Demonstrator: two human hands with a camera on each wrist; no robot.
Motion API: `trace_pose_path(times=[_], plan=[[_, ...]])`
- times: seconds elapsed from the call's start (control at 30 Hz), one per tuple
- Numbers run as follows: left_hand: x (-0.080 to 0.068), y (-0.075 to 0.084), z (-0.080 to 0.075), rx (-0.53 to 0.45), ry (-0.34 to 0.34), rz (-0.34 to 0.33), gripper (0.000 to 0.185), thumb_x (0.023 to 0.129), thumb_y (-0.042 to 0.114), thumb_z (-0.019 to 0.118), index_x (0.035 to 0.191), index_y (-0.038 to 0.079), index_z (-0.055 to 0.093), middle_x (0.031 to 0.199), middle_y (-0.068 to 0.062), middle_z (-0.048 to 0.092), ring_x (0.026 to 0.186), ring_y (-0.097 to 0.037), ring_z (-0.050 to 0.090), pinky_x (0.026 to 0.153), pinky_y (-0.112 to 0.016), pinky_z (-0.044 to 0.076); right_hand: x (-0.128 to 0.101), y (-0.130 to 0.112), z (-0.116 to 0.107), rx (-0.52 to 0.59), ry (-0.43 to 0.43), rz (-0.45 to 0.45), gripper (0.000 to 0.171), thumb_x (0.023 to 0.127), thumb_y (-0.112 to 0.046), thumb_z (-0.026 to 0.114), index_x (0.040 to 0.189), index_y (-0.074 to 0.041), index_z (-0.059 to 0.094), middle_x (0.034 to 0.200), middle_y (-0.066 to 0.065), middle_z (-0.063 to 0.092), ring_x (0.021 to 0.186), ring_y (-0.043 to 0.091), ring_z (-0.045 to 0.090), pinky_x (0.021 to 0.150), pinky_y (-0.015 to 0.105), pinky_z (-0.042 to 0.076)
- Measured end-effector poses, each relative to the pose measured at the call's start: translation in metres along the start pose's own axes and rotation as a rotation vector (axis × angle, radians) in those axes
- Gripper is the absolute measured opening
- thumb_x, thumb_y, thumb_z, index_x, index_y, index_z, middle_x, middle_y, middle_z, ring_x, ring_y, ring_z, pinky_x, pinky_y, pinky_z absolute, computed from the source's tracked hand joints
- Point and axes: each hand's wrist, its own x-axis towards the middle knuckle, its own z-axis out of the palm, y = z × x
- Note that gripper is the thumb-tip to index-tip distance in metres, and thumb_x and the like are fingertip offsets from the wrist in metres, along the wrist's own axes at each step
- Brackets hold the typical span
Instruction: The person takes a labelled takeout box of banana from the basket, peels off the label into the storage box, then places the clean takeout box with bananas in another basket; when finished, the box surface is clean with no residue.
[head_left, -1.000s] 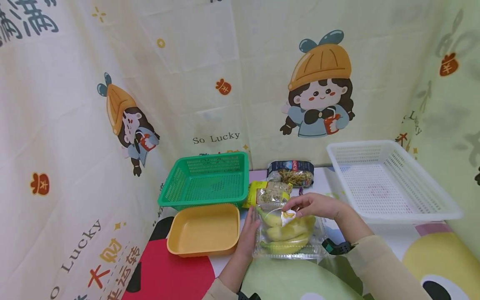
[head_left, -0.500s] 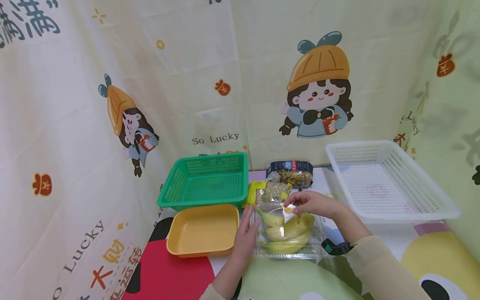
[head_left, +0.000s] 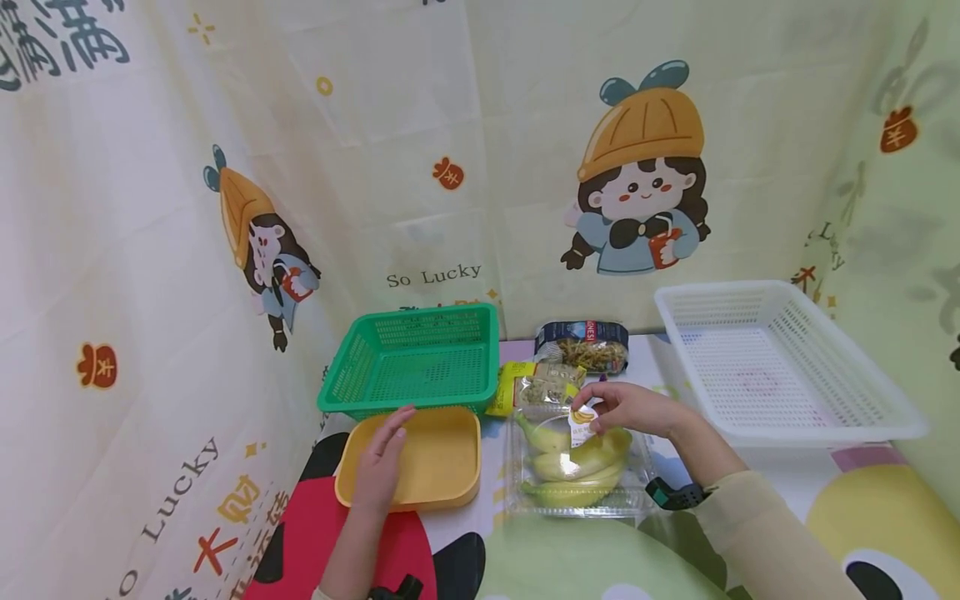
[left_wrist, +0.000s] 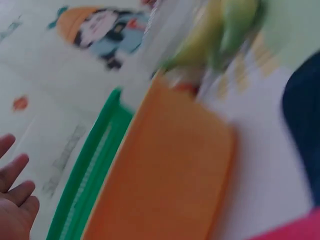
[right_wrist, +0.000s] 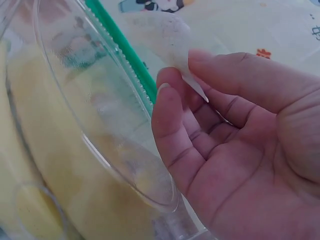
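Observation:
My right hand [head_left: 633, 409] pinches a white label [head_left: 582, 428] with a banana picture between thumb and fingertips. In the right wrist view the label [right_wrist: 167, 42] curves, and its pale back shows above my fingers. Below it lies a clear plastic clamshell box [head_left: 637, 487] with several bananas [head_left: 577, 462] inside; its lid is down. My left hand [head_left: 381, 462] is over the left part of the yellow-orange tray [head_left: 442, 458], its fingers extended and holding nothing. In the left wrist view those fingers [left_wrist: 17, 172] are spread apart, beside the green basket [left_wrist: 95, 160].
A green basket [head_left: 420, 367] stands behind the orange tray. Behind the clamshell lie a yellow-and-clear food packet [head_left: 543, 385] and a dark-blue pasta bag [head_left: 581, 346]. A large white basket [head_left: 780, 367] is at the right, near the cloth wall [head_left: 517, 167].
My left hand has left the clamshell's left side and moved left over the orange tray. The label has risen slightly off the lid in my right fingers, turning more upright.

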Motion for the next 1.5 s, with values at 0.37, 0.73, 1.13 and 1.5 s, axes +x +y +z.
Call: trace_pose_path(times=[0.37, 0.73, 1.13, 1.5], plan=[[0.008, -0.047, -0.087, 0.044, 0.245, -0.333, 0.057, 0.103, 0.056, 0.031, 0.146, 0.024, 0.049, 0.155, -0.006, 0.043, 0.146, -0.034, 0.032, 0.117, -0.060, 0.028, 0.001, 0.002, 0.001, -0.033, 0.027, 0.028, 0.039, 0.093, -0.014, 0.067, 0.130, -0.009, 0.057, 0.130, 0.015, 0.055, 0.088, 0.020, 0.055, 0.074, 0.034, 0.052], [0.031, -0.092, -0.089, -0.101, -0.090, -0.445, 0.065, 0.104, 0.040, 0.045, 0.160, 0.022, 0.017, 0.164, -0.012, 0.022, 0.141, -0.033, 0.036, 0.109, -0.032, 0.044, 0.002, 0.004, 0.000, -0.077, 0.054, 0.042, 0.043, 0.092, -0.018, 0.068, 0.134, -0.014, 0.059, 0.112, 0.011, 0.061, 0.087, 0.022, 0.056, 0.072, 0.036, 0.053], [0.030, -0.091, -0.084, -0.282, -0.058, -0.464, 0.058, 0.105, 0.019, 0.040, 0.159, 0.027, 0.021, 0.162, -0.008, 0.026, 0.137, -0.031, 0.040, 0.096, -0.023, 0.052, 0.001, 0.001, 0.000, -0.065, 0.052, 0.044, 0.047, 0.093, -0.016, 0.067, 0.138, -0.008, 0.056, 0.126, 0.011, 0.060, 0.083, 0.021, 0.056, 0.070, 0.033, 0.052], [0.031, -0.092, -0.071, -0.357, -0.053, -0.454, 0.055, 0.105, 0.015, 0.038, 0.158, 0.025, 0.026, 0.162, -0.003, 0.027, 0.136, -0.025, 0.039, 0.091, -0.017, 0.052, 0.002, 0.003, -0.001, -0.048, 0.045, 0.034, 0.049, 0.094, -0.015, 0.066, 0.140, -0.007, 0.054, 0.132, 0.012, 0.057, 0.081, 0.020, 0.057, 0.068, 0.033, 0.052]])
